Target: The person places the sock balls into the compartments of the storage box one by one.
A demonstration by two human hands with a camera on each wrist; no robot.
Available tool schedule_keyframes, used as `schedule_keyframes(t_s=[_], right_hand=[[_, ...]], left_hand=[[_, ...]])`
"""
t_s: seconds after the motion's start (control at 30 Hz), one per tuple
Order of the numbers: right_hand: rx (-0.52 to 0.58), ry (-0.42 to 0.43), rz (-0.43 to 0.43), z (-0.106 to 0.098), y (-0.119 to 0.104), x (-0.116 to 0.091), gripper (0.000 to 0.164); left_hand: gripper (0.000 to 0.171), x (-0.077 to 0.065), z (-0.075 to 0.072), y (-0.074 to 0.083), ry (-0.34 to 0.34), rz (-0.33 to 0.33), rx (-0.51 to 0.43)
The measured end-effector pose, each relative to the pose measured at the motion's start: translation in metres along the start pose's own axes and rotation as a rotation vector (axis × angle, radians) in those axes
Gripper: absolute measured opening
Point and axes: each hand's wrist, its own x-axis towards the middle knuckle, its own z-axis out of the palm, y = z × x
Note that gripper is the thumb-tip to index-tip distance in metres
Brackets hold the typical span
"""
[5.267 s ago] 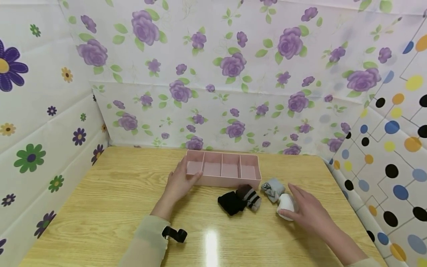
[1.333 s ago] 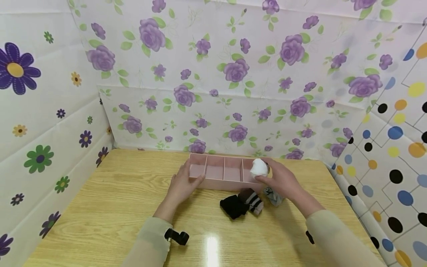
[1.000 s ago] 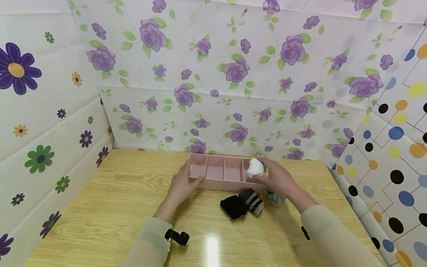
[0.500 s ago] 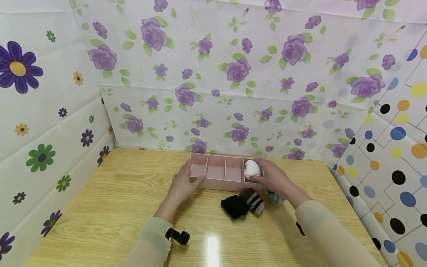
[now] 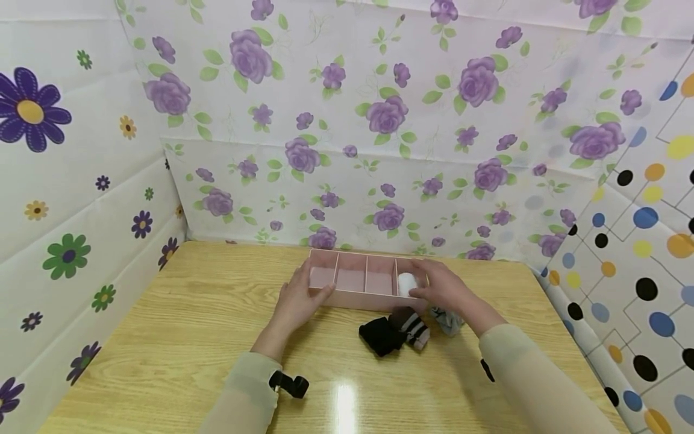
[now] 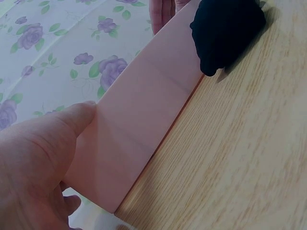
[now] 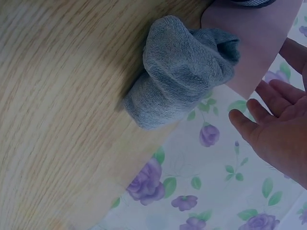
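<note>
A long pink divided box (image 5: 352, 300) stands near the back of the table. My left hand (image 5: 293, 298) grips its left end, and in the left wrist view the thumb (image 6: 79, 117) lies against the front wall. In the rightmost compartment sits a rolled white sock (image 5: 406, 283), low down. Over that compartment is my right hand (image 5: 444, 286), its fingers loosely spread around the sock and no longer gripping it. Before the box lie a rolled black sock (image 5: 381, 336), a brown-and-grey striped sock (image 5: 411, 328) and a grey sock (image 5: 447, 321), which the right wrist view shows close up.
The wooden table (image 5: 206, 337) is bounded by a floral cloth wall (image 5: 347, 181) close behind the box. Patterned cloth sides stand at left and right. The box's other compartments show bare floors. Each wrist wears a black strap (image 5: 289, 384).
My right hand picked up the white sock from the table's right, carried it to the box's rightmost compartment and let it drop in. The left hand stayed at the box's left end.
</note>
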Motion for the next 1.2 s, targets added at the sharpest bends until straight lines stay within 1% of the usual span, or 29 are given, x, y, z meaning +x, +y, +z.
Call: schedule_keyframes(t_s=[0.1,0.27,0.33,0.47,0.63,0.9,1.2], right_hand=[[0.002,0.019,0.004,-0.001,0.002,-0.005,0.078],[-0.018,0.092,-0.033,-0.001,0.007,-0.018,0.077],[-0.022,0.121,-0.036,-0.001,0.008,-0.024,0.078],[-0.021,0.166,-0.015,0.0,0.01,-0.039,0.081],[0.003,0.203,0.032,-0.001,0.013,-0.057,0.086],[0.032,0.212,0.07,0.001,0.024,-0.08,0.094],[0.024,0.198,0.09,0.009,0.035,-0.096,0.101]], left_hand=[[0.104,0.001,0.001,0.0,0.0,0.0,-0.003],[0.104,0.002,0.002,-0.001,0.003,0.004,0.001],[0.103,0.002,0.002,-0.002,0.005,0.005,0.005],[0.103,0.002,0.002,-0.001,0.004,0.004,0.001],[0.103,0.001,0.002,0.0,0.002,0.0,0.004],[0.103,-0.001,0.0,0.002,0.002,0.0,-0.001],[0.103,0.0,0.002,-0.001,0.005,0.001,0.008]])
